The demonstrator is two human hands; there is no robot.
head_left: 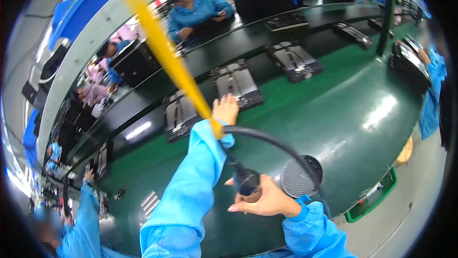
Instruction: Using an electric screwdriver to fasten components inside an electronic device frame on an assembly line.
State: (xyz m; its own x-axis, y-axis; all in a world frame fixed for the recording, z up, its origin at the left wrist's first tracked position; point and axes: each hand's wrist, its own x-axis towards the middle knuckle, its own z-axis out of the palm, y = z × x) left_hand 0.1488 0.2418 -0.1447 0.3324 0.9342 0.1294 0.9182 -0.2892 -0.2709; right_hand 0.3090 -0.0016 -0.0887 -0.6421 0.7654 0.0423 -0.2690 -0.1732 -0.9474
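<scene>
My right hand (269,200) is wrapped round a dark electric screwdriver (248,181), held roughly upright over the green bench. A black cable (267,138) arches from the foot of a yellow strap (169,57) and passes over to the right. My left arm stretches forward past the strap. My left hand (225,109) lies with fingers extended at the near edge of a flat black-and-silver device chassis (237,84); its palm side is hidden. A similar chassis (179,115) stands just left of that hand.
Further chassis units (293,61) line the bench's far side. A round ridged black tray (301,176) sits right of my right hand. Metal strips (150,203) lie at left. Co-workers in blue flank the bench, one handling a black unit (410,65). A green bin (374,203) is beyond the right edge.
</scene>
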